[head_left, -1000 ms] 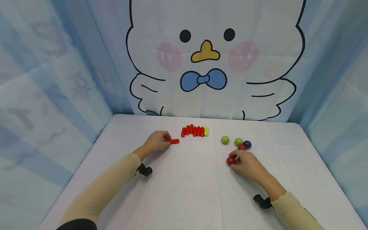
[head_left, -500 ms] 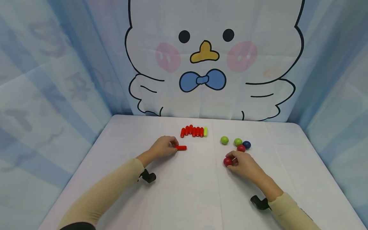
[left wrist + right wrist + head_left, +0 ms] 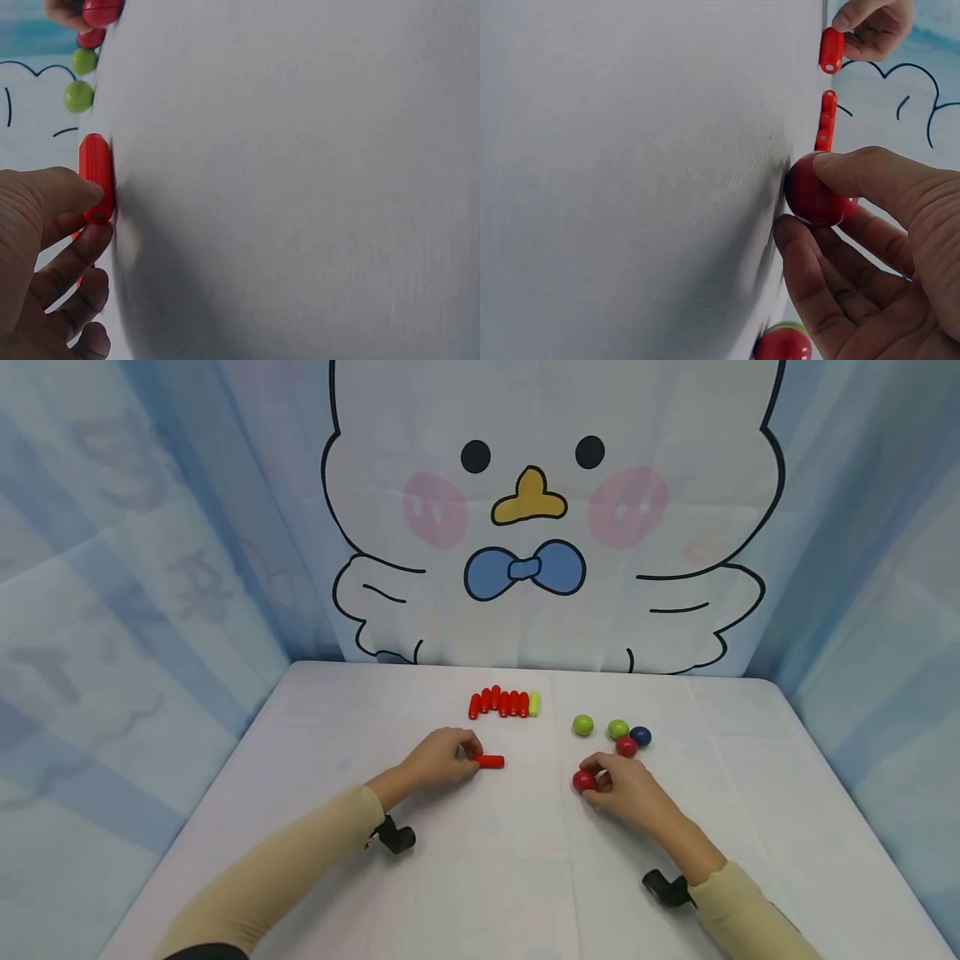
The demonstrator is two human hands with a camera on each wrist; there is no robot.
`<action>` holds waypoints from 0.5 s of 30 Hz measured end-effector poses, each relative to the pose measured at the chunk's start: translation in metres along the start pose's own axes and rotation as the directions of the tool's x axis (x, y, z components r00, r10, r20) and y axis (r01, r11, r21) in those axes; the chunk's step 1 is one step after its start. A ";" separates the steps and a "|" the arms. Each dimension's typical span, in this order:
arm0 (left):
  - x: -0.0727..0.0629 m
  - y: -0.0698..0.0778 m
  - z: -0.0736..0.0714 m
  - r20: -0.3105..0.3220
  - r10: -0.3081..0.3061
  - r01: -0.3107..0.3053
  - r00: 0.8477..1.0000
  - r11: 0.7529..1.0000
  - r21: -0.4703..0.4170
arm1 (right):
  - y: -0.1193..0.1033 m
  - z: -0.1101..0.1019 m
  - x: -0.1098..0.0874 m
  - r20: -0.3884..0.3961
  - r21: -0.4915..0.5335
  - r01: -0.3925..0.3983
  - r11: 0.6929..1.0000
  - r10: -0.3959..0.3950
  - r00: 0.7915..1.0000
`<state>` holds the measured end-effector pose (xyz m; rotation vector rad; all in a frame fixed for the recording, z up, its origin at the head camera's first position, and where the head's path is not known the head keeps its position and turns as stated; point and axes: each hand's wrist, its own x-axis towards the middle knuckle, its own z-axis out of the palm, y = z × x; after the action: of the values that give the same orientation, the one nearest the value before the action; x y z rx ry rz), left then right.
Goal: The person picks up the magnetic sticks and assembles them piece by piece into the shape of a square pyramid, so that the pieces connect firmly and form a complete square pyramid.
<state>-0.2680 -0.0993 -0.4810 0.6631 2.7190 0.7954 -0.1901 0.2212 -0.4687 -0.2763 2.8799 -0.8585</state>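
Observation:
My left hand (image 3: 444, 757) pinches one end of a red rounded stick, like a bead (image 3: 491, 762), lying sideways close over the white table. In the left wrist view the thumb presses on this ribbed red bead (image 3: 96, 176), fingers beneath. To the right, my right hand (image 3: 630, 787) grips a shiny red ball (image 3: 583, 781) between thumb and fingers. The right wrist view shows the held ball (image 3: 814, 191) right at the tabletop. Behind that hand sit a second red ball (image 3: 626, 747), a dark blue ball (image 3: 641, 737) and two green balls (image 3: 582, 725).
Beyond the left hand, several red beads (image 3: 504, 702) stand side by side in a row, with one yellow-green bead (image 3: 534, 703) at its right end. A white cloth covers the table (image 3: 465, 877). Printed curtains (image 3: 525, 635) hang along its back and sides.
My left hand has moved right and nearer with the red bead. My right hand has slid slightly left with the red ball. The row and the other balls keep their places.

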 end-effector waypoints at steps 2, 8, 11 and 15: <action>0.000 0.004 0.002 0.008 0.003 -0.003 1.000 1.000 0.004 | -0.001 0.000 0.000 0.001 0.001 -0.001 1.000 0.001 1.000; 0.000 0.015 0.008 0.043 0.025 -0.025 0.999 1.000 0.009 | -0.002 -0.001 0.000 0.002 0.023 0.004 1.000 -0.004 1.000; 0.000 0.018 0.012 0.049 0.038 -0.038 0.998 0.999 0.008 | -0.002 0.000 0.000 -0.006 0.031 0.027 0.999 -0.027 1.000; 0.000 0.021 0.016 0.053 0.057 -0.058 0.997 0.998 0.006 | -0.003 0.002 0.002 -0.004 0.045 0.041 0.998 -0.041 0.999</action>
<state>-0.2549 -0.0762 -0.4821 0.7566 2.6676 0.7698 -0.1909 0.2173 -0.4689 -0.3312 2.8625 -0.9301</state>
